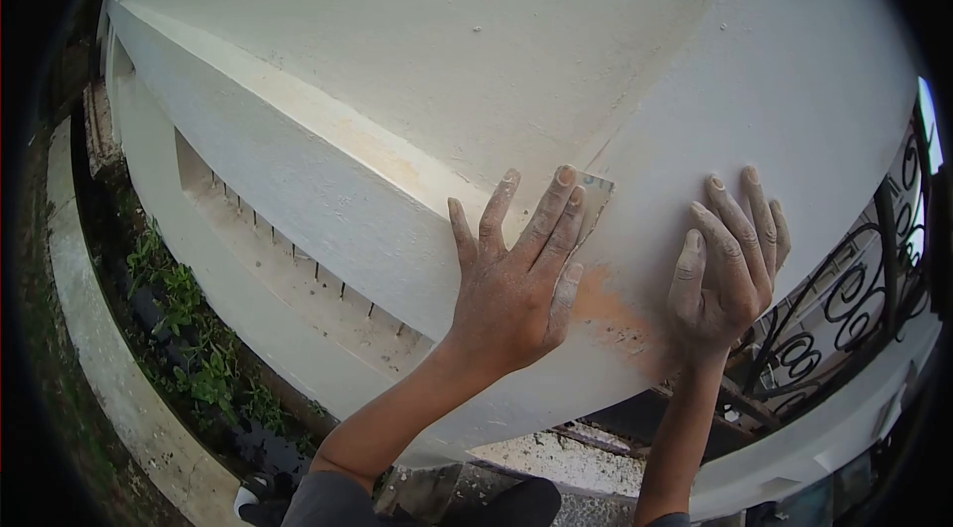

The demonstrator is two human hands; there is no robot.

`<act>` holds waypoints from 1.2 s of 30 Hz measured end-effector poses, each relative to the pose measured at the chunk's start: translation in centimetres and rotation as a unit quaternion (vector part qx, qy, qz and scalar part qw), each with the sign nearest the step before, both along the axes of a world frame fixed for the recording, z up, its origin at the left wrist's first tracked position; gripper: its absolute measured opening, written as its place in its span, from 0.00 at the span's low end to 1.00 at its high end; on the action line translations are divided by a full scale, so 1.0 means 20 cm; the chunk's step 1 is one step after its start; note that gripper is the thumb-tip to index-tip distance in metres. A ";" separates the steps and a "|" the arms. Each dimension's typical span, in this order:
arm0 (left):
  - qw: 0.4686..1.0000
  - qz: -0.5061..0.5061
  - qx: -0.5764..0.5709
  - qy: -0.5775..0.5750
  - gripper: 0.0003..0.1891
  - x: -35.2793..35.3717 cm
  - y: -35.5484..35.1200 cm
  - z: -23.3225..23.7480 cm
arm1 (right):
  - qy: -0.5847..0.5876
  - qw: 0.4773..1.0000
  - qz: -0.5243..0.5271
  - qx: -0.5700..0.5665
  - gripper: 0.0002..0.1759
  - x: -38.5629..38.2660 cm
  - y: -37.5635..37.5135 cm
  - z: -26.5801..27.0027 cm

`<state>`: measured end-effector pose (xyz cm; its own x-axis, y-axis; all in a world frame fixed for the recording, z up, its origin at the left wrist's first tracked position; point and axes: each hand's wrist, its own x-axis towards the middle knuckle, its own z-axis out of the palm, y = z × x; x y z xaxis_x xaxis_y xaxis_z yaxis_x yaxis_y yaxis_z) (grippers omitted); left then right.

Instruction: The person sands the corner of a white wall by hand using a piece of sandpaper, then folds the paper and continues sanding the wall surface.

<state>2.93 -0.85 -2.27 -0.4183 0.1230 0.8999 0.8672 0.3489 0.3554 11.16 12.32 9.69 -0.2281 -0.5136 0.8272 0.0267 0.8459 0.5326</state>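
One printed sheet [600,188] under left hand [511,289], against white wall [784,100], near orange patch [601,297]; index and middle together, ring and little spread. Right hand [733,269] alongside, fingers loosely together, thumb apart.

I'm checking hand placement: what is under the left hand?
Under the left hand, a thin sheet shows a printed edge past the fingers, against the pale wall. The rest of the sheet and wall beneath are covered.
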 end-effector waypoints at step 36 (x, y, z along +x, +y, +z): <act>0.999 0.035 -0.029 0.027 0.33 -0.01 0.03 -0.11 | -0.004 0.999 0.032 -0.012 0.12 0.01 0.01 0.00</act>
